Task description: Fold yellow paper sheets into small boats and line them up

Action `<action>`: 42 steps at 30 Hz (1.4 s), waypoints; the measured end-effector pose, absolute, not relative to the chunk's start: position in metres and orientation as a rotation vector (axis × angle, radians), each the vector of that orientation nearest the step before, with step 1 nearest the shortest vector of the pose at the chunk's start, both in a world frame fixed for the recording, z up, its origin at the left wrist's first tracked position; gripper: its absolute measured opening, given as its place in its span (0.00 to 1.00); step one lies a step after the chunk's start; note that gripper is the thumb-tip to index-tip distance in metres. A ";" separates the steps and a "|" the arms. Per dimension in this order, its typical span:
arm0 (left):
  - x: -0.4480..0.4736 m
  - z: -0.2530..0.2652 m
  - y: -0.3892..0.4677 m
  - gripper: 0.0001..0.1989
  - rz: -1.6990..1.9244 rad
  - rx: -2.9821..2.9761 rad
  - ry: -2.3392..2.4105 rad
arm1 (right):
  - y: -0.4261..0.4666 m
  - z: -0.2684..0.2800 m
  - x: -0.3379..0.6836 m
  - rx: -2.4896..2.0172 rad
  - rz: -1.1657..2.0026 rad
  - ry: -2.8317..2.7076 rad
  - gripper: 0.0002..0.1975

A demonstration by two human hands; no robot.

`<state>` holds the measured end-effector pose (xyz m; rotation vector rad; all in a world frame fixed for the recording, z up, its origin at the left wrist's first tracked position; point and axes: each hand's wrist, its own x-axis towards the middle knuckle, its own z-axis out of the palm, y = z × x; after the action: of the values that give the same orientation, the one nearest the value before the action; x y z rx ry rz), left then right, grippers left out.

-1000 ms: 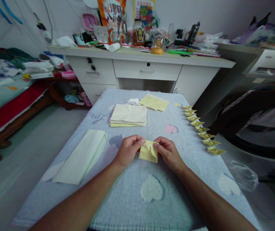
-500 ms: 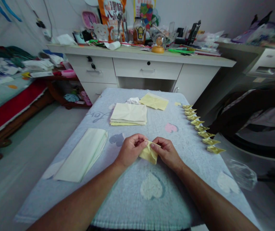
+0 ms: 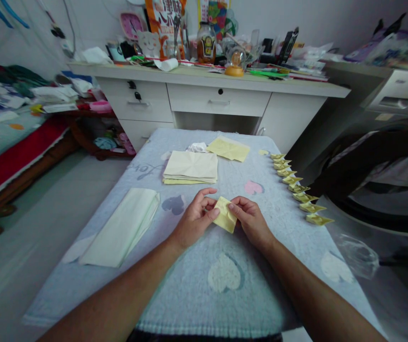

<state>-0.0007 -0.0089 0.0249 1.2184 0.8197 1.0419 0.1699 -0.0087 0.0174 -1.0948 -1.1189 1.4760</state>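
Note:
Between my two hands is a small folded piece of yellow paper [image 3: 226,218], held tilted above the cloth. My left hand [image 3: 197,214] pinches its left side with the thumb on top, its index finger raised off the paper. The right edge sits in the grip of my right hand [image 3: 252,218], thumb on the face and fingers behind. Beyond them lies a stack of cream and yellow paper sheets [image 3: 190,165]. A single creased yellow sheet [image 3: 229,148] rests behind it to the right. Along the right edge runs a row of several folded yellow paper pieces [image 3: 311,207] with pointed ends.
A blue cloth with hearts [image 3: 175,294] covers the table. A folded pale green paper bundle [image 3: 121,228] lies at left, and crumpled white tissue [image 3: 197,147] behind the stack. A cluttered white desk [image 3: 221,99] stands beyond; a washing machine [image 3: 400,99] is at right.
The yellow paper has been turned and raised slightly, showing a flatter square face. My left fingers have loosened, with the index finger lifting away. Both hands have shifted a little away from me.

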 end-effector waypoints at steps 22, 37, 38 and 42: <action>0.005 0.015 -0.007 0.17 1.095 1.096 0.836 | -0.012 0.017 0.177 -1.128 0.489 -1.905 0.13; 0.003 0.020 -0.007 0.09 1.019 1.097 0.922 | -0.012 0.023 0.178 -1.117 0.475 -1.965 0.07; 0.003 0.020 -0.007 0.10 1.018 1.086 0.921 | -0.012 0.023 0.178 -1.107 0.473 -1.959 0.06; 0.002 0.016 -0.006 0.11 1.038 1.031 0.930 | -0.012 0.021 0.178 -1.081 0.464 -1.957 0.07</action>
<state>0.0024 -0.0061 0.0160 1.0311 0.9300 1.0378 0.1781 -0.0120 0.0214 -1.0807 -1.9566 0.4641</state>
